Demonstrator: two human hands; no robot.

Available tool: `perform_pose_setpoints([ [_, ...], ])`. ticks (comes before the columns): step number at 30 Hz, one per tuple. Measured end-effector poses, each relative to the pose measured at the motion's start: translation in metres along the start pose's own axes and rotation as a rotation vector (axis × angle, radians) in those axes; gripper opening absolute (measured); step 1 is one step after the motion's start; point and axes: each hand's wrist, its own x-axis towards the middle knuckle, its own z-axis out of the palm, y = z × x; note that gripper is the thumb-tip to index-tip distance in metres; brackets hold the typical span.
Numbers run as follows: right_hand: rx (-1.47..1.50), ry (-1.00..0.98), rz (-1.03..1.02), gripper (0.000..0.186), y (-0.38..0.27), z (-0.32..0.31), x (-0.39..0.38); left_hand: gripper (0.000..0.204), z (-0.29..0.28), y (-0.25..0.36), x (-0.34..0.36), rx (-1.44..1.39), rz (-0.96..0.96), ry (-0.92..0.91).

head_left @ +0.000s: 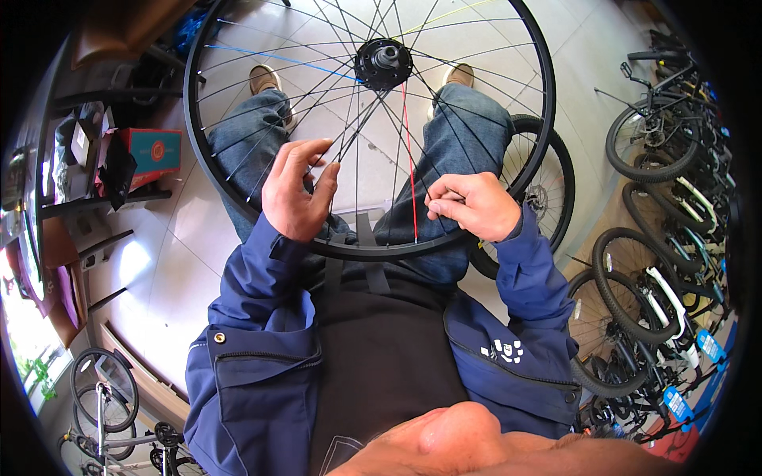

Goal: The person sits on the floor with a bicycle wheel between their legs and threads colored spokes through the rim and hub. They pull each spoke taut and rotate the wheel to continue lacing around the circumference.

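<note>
A black bicycle wheel rim (193, 103) without a tyre lies across my lap, laced with thin spokes to a black hub (384, 65). Most spokes are black; a red spoke (409, 151), a blue spoke (278, 59) and a yellow one stand out. On the near left side, my left hand (298, 192) reaches among the spokes, thumb and fingers apart. My right hand (478, 206) is at the near right of the rim, thumb and forefinger pinched at a black spoke. Its other fingers are curled in, and their tips are partly hidden.
Below the wheel's right side stands another wheel with a tyre (560, 182). Many bicycles (659, 139) line the right. A red and teal box (151, 152) sits on a shelf at left. A bicycle (103, 404) stands at the lower left. Pale tiles cover the floor.
</note>
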Motion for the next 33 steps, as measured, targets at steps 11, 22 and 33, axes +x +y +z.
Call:
perform_pose_setpoints([
  [11,-0.067,0.057,-0.119,0.015,0.010,0.002,0.000,0.044,0.030,0.039,0.026,0.035,0.467,-0.357],
  [22,-0.156,0.131,-0.149,0.022,0.011,0.005,-0.003,0.031,0.076,0.014,0.046,0.088,0.681,-0.587],
  [33,0.339,0.496,-0.275,0.035,0.043,-0.013,-0.066,0.041,0.074,0.011,0.038,0.046,0.662,-0.734],
])
